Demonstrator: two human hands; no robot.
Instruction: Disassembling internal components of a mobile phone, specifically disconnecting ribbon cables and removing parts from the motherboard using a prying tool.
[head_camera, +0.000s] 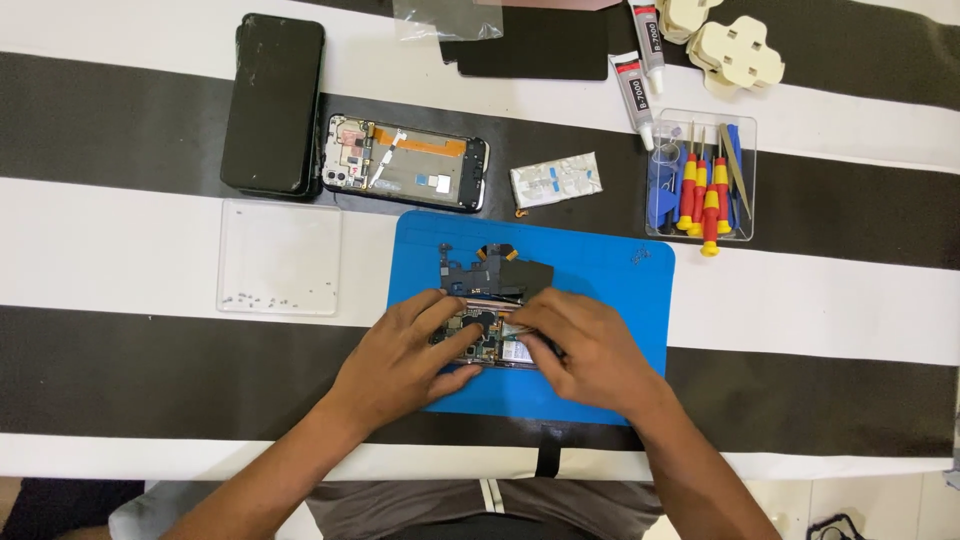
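An opened phone (487, 338) with its circuit board exposed lies on a blue work mat (610, 290). My left hand (405, 360) grips the phone's left side, fingers curled over its edge. My right hand (585, 350) rests on the phone's right part, fingers pinched over the board; whether it holds a small tool I cannot tell. Just beyond the phone on the mat sit black plastic cover pieces (495, 270) with an orange flex strip.
A black phone back (273, 105) and an open phone frame (405, 162) lie at upper left. A clear tray with tiny screws (279, 258), a silver battery (556, 180), a clear box of red-yellow screwdrivers (703, 180), two glue tubes (636, 90) and cream plugs (738, 50) surround the mat.
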